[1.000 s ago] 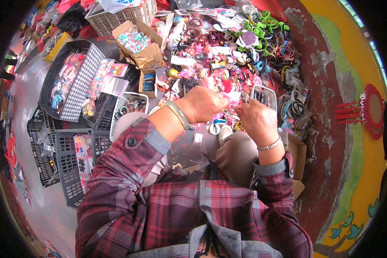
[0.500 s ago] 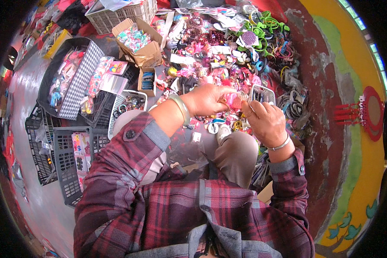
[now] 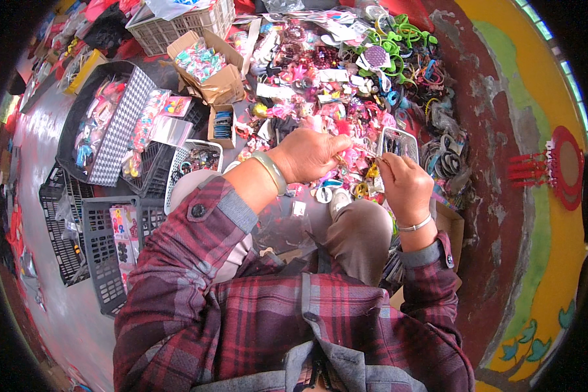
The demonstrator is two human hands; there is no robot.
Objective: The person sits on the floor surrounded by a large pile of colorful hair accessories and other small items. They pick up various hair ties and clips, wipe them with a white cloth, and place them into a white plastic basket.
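Note:
Above a heap of small hair accessories (image 3: 300,98), my left hand (image 3: 310,155) is closed, thumb pressed against the curled fingers. It pinches one end of a small pink item (image 3: 362,151), thin and strand-like, whose exact kind I cannot make out against the pink pile behind it. My right hand (image 3: 405,184) is closed too, its fingertips at the other end of that item. A short gap separates the two hands. Close beyond my right hand stands a white basket (image 3: 380,140) with dark small pieces in it.
Green headbands (image 3: 398,59) lie at the pile's far right. To the left are an open carton (image 3: 219,85) of packets, a small box (image 3: 223,134) of blue pieces, a white basket (image 3: 176,171), a houndstooth-sided box (image 3: 121,134) and black crates (image 3: 108,242). A painted wall (image 3: 536,163) runs along the right.
My hands have moved apart slightly, the right one going down and to the right. The pink item, bunched up before, now looks thinner and stretched between them.

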